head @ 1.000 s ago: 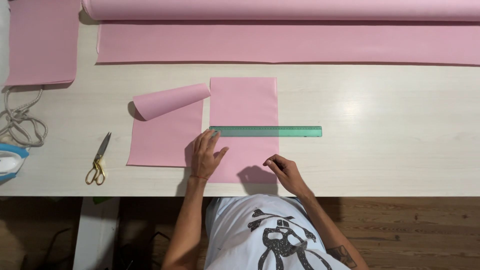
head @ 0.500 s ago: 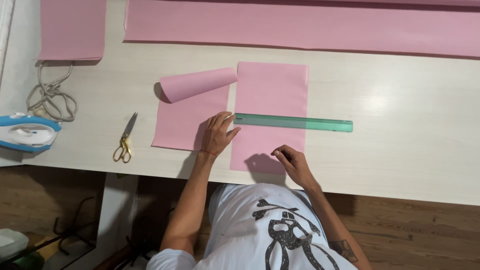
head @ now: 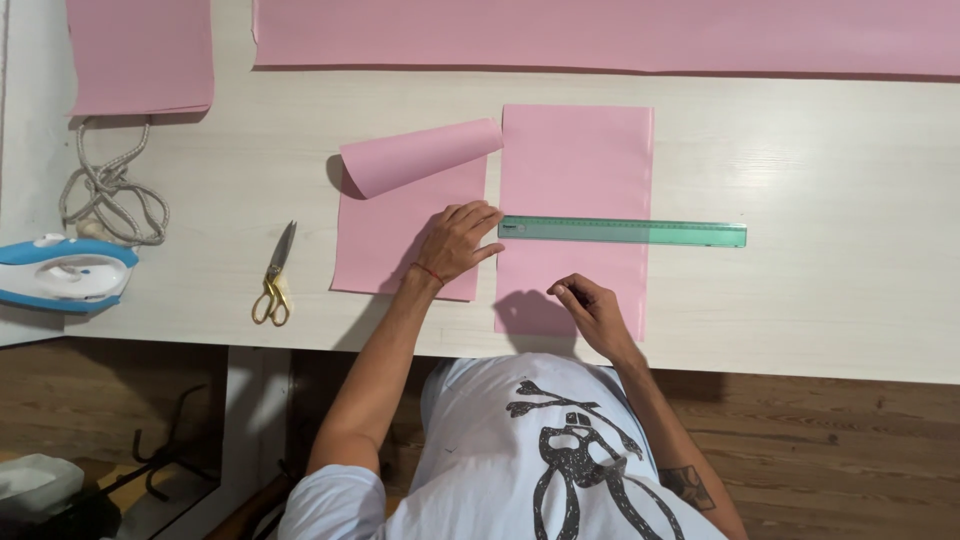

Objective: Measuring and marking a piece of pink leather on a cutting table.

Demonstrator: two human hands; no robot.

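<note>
A green ruler (head: 625, 232) lies crosswise over a flat pink sheet (head: 577, 160) on the pale table. My left hand (head: 458, 240) rests flat, fingers spread, its fingertips at the ruler's left end, over the edge of a second pink sheet (head: 395, 240) whose top curls into a roll (head: 420, 155). My right hand (head: 590, 312) sits on the lower part of the flat sheet, fingers curled as if pinching something small; what it holds is hidden.
Gold-handled scissors (head: 273, 275) lie left of the curled sheet. A blue and white iron (head: 62, 272) and its coiled cord (head: 110, 195) are at the far left. More pink material (head: 600, 35) spans the back, with another piece (head: 140, 55) at back left.
The view has shifted, so everything sits further right and lower in the frame. Both hands stay in about the same places on the sheets and ruler.
</note>
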